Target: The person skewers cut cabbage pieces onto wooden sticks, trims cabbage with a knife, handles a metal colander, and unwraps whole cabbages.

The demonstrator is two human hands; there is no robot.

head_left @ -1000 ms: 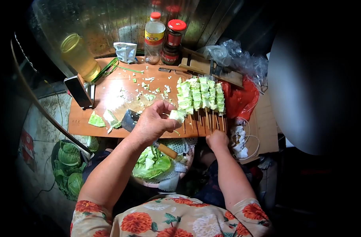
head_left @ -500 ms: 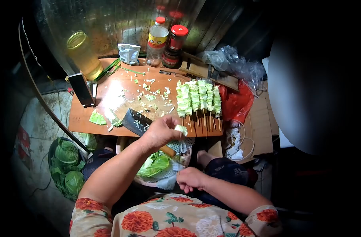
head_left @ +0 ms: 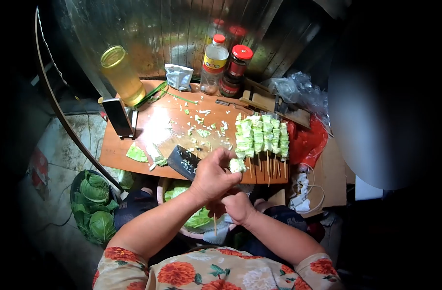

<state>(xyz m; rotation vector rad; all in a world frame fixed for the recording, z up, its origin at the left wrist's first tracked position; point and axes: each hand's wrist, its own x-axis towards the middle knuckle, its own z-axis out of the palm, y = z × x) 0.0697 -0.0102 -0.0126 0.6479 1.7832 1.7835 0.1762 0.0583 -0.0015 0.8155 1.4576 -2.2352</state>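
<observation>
My left hand (head_left: 213,175) is closed on a pale green cabbage piece (head_left: 237,166) above the front edge of the wooden board (head_left: 172,108). Just below it my right hand (head_left: 237,208) is closed around a thin wooden skewer (head_left: 215,226), whose lower end sticks out beneath. The two hands touch or nearly touch, and the skewer's upper end is hidden. A cleaver (head_left: 184,161) with a dark blade lies by my left hand, its handle covered. To the right, several cabbage skewers (head_left: 262,137) lie side by side, sticks toward me. Cabbage leaves (head_left: 198,219) fill a basin under my hands.
Whole cabbages (head_left: 96,208) sit in a tub at left. A phone (head_left: 118,118) on a stand, a yellow-lidded jar (head_left: 122,77), a plastic bottle (head_left: 214,65) and red-lidded jars (head_left: 240,60) line the back. A red plastic bag (head_left: 308,140) lies right of the skewers.
My right hand has come up from below to meet my left hand, bringing the skewer under the cabbage piece. The whole view has shifted, so things appear lower and farther right.
</observation>
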